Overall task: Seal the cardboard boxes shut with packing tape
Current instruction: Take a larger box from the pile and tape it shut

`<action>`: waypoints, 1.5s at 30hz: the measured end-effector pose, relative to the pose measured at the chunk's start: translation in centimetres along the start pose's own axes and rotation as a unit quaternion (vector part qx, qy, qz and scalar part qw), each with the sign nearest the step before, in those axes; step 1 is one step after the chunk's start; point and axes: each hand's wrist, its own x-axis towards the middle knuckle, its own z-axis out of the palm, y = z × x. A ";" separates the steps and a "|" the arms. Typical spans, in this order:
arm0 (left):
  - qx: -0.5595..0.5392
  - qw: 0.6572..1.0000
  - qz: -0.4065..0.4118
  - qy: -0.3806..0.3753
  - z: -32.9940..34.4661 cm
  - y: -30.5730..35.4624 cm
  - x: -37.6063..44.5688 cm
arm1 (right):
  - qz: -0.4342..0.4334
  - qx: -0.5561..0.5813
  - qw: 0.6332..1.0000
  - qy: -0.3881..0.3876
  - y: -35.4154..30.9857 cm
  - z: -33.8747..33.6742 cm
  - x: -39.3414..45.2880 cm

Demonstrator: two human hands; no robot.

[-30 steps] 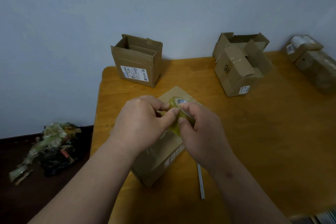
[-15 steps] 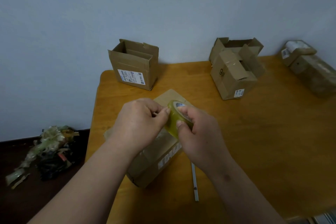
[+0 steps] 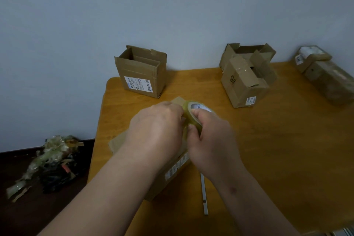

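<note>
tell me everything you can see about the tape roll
The tape roll is a ring of clear, yellowish packing tape with a white printed label inside its core. It is held tilted on edge above the closed cardboard box. The right hand grips it, and the left hand pinches at its outer surface. No pulled strip is visible.

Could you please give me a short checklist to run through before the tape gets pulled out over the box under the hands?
1. Tape roll held firmly: ok, the right hand grips it.
2. Free tape end found: cannot tell, the left hand covers that edge of the roll.
3. Box under the hands lying steady on the table: ok.
4. Its flaps closed flat: cannot tell, the hands hide the top.
5. Thin white stick clear of the box: ok, it lies on the table beside it.
6. Other boxes waiting: not ok, the labelled box at the back stands open.
</note>
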 end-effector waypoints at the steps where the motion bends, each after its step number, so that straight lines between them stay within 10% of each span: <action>1: 0.006 1.000 -0.001 -0.002 -0.1 0.1 0.1 | -0.001 -0.018 1.000 0.001 -0.1 0.0 -0.1; 27: -0.063 0.996 0.056 0.009 1.8 -0.1 0.5 | 0.028 0.062 0.997 -0.038 2.4 -0.7 -0.4; 36: -0.334 0.942 -0.030 -0.019 2.1 -0.4 -0.2 | 0.085 0.170 0.981 -0.038 3.4 -0.6 -0.4; 45: -0.249 0.956 0.020 0.151 3.8 -0.4 -1.1 | 0.089 0.198 0.976 0.010 1.8 0.1 -1.3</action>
